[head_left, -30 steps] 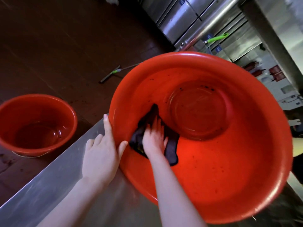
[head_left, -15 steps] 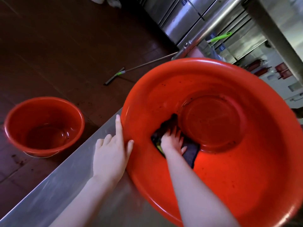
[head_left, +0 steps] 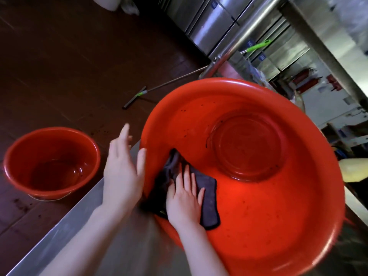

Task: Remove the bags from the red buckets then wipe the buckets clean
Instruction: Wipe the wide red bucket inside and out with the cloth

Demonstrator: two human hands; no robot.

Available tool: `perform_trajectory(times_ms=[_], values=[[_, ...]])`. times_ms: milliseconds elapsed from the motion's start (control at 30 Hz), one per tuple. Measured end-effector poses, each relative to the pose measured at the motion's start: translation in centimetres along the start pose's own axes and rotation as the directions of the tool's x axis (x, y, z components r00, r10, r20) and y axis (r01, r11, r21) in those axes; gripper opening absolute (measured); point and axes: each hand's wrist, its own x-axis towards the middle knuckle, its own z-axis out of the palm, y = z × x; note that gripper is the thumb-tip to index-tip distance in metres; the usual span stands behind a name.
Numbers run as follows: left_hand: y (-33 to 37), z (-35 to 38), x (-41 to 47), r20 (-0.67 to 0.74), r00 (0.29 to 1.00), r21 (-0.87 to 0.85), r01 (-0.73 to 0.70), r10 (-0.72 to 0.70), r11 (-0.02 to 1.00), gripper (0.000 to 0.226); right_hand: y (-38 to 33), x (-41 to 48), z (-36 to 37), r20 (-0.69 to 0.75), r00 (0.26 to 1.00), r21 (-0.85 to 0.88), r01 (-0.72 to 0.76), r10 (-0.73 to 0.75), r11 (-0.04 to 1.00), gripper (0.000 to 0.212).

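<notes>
Right hand (head_left: pixel 185 198) and dark cloth (head_left: pixel 208 202) now lower on near wall of large red bucket (head_left: pixel 258 226), palm flat on cloth, left hand (head_left: pixel 122 174) fingers straight, thumb at rim, smaller red bucket (head_left: pixel 22 176) left, squeegee (head_left: pixel 133 99) beyond.

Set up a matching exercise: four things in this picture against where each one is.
1 dark cloth
2 small red bucket
3 large red bucket
4 left hand

A on the steel counter
B under the right hand
C on the dark floor
D open, at the large red bucket's rim

Pairs: 1-B, 2-C, 3-A, 4-D
</notes>
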Motion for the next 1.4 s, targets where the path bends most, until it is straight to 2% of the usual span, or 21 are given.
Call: perform_trajectory(times_ms=[100,167,233,333,433,533,667,767,933,1067,1167,1233,1300,1400], values=[[0.7,0.3,2.2,0.156,0.978,0.152,-0.162,0.138,0.975,0.085,2.0,0.7,-0.7,0.047,0.998,-0.047,0.041,-0.039,0.998,0.054],[-0.1,0.5,1.5,0.324,0.938,0.175,-0.189,0.125,0.966,0.092,4.1,1.3,-1.6,0.096,0.995,-0.082,-0.007,0.015,0.997,0.053],[-1.4,0.7,-0.7,0.384,0.915,0.141,-0.191,0.124,0.971,0.091,5.9,1.8,-2.3,0.155,0.986,-0.09,-0.039,0.053,0.995,0.053],[-2.1,1.6,-1.5,0.256,0.966,-0.047,-0.006,0.018,0.999,0.085,7.1,1.8,-2.4,0.193,0.981,-0.076,0.001,0.014,0.997,0.054],[-0.7,3.2,-0.9,0.269,0.957,-0.045,-0.101,0.109,0.994,0.094,7.7,1.5,-2.1,0.194,0.981,-0.077,0.03,-0.015,0.997,0.054],[0.6,4.4,-0.6,0.309,0.943,-0.012,-0.122,0.12,0.992,0.094,8.2,1.3,-2.4,0.215,0.976,-0.084,0.043,-0.024,0.996,0.055],[0.7,5.1,-0.6,0.313,0.948,0.009,-0.059,0.053,0.998,0.098,8.0,0.4,-2.6,0.234,0.972,-0.043,-0.01,0.019,0.999,0.054],[0.8,5.1,-1.4,0.293,0.956,0.034,0.0,-0.01,0.999,0.102,6.3,-1.0,-1.6,0.186,0.983,-0.025,0.003,0.001,1.0,0.055],[0.6,5.0,-5.6,0.281,0.951,-0.056,0.15,-0.128,0.987,0.104,4.1,1.4,-0.2,0.107,0.977,0.058,-0.189,0.182,0.98,0.054],[0.0,5.5,-6.4,0.269,0.948,-0.093,0.202,-0.171,0.975,0.103,5.0,8.0,-1.4,0.078,0.95,0.228,-0.312,0.302,0.922,0.052],[-0.2,5.8,-6.6,0.268,0.952,-0.08,0.175,-0.148,0.981,0.104,7.1,12.4,-2.4,0.122,0.928,0.244,-0.373,0.353,0.895,0.054],[-0.4,6.0,-6.5,0.274,0.953,-0.068,0.153,-0.129,0.986,0.105,7.9,13.9,-2.4,0.139,0.926,0.207,-0.374,0.351,0.904,0.056],[-0.7,6.0,-6.3,0.298,0.944,-0.063,0.166,-0.141,0.984,0.105,7.4,13.9,-2.5,0.135,0.926,0.24,-0.377,0.354,0.895,0.056],[-0.9,5.7,-6.2,0.321,0.94,-0.043,0.133,-0.113,0.99,0.099,5.2,11.5,-2.3,0.096,0.958,0.301,-0.285,0.269,0.91,0.056]])
